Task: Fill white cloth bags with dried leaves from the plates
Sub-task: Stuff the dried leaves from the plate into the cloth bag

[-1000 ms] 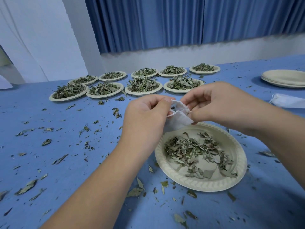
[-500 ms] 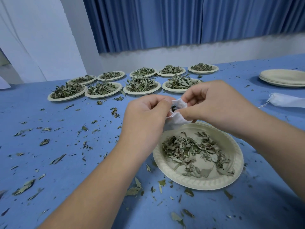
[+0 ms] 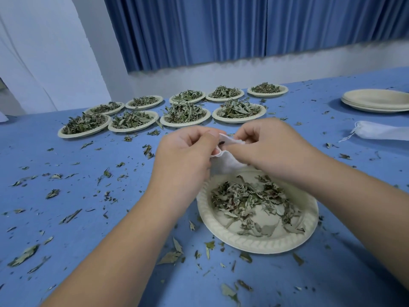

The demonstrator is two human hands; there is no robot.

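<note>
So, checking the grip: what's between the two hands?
The white cloth bag, pinched by the left hand and the right hand; head view shows it.

Blue pleated curtain (image 3: 243, 29), white wall (image 3: 287, 69) below it, blue table (image 3: 33, 140) in front

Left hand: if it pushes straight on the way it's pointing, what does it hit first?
Likely the right hand, just across the bag mouth that both pinch; depth unclear.
</note>
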